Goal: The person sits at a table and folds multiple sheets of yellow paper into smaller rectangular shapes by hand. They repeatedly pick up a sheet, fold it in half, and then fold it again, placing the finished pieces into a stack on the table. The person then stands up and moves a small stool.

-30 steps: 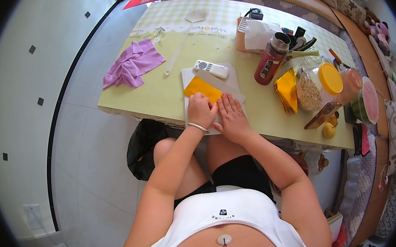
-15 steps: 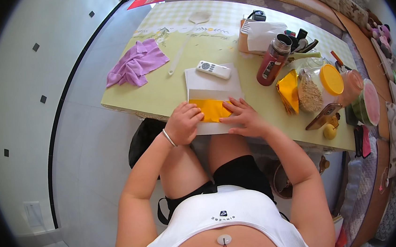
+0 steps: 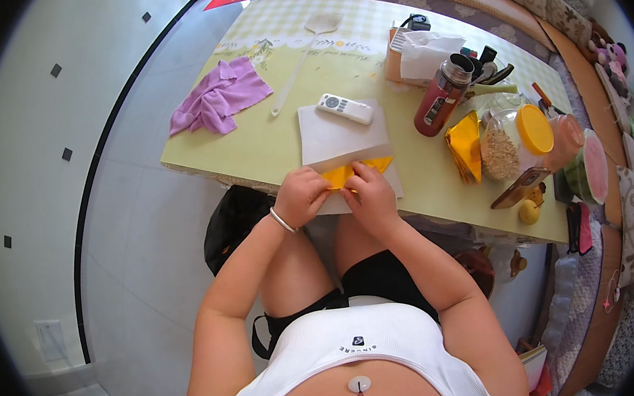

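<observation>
At the table's near edge, a shiny gold paper sheet (image 3: 339, 176) is held between both hands, over white paper (image 3: 343, 137). My left hand (image 3: 303, 196) is closed with its fingertips pinching the sheet's left side. My right hand (image 3: 370, 195) pinches it close to the middle, the two thumbs nearly meeting. A gold corner sticks out past the right hand's fingers. Part of the sheet is hidden under the fingers. On the white paper, beyond the hands, lies a white remote control (image 3: 345, 109).
Right of the paper stand an open dark red flask (image 3: 444, 96), folded gold paper (image 3: 465, 147), a yellow-lidded jar (image 3: 500, 153), a propped phone (image 3: 520, 187) and a cut watermelon (image 3: 589, 166). A purple cloth (image 3: 219, 97) and a long-handled fly swatter (image 3: 293, 77) lie left. A tissue box (image 3: 405, 62) stands behind.
My right hand has moved left, from lying spread on the gold sheet to pinching it near the left hand. The sheet, flat before, now looks folded at an angle.
</observation>
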Demonstrator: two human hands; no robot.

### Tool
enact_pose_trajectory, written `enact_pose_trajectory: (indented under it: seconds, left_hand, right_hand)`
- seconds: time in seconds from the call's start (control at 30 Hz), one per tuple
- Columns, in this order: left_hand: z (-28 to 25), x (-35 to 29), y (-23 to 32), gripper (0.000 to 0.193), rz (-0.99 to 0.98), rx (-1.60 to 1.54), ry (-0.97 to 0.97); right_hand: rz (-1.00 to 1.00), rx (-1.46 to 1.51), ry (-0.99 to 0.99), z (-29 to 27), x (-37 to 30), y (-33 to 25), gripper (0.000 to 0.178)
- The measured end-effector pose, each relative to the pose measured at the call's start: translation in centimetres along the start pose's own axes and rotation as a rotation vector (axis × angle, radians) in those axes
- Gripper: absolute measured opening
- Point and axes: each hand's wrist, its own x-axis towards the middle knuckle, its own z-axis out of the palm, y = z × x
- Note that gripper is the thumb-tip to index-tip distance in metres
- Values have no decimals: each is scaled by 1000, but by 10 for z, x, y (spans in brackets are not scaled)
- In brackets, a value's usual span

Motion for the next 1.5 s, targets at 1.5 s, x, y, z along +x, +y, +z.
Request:
enact_pose_trajectory:
  seconds: [1.5]
  left_hand:
    - [4, 24, -37, 23, -333, 303, -267]
  right_hand:
    - [-59, -234, 56, 7, -3, 7, 37]
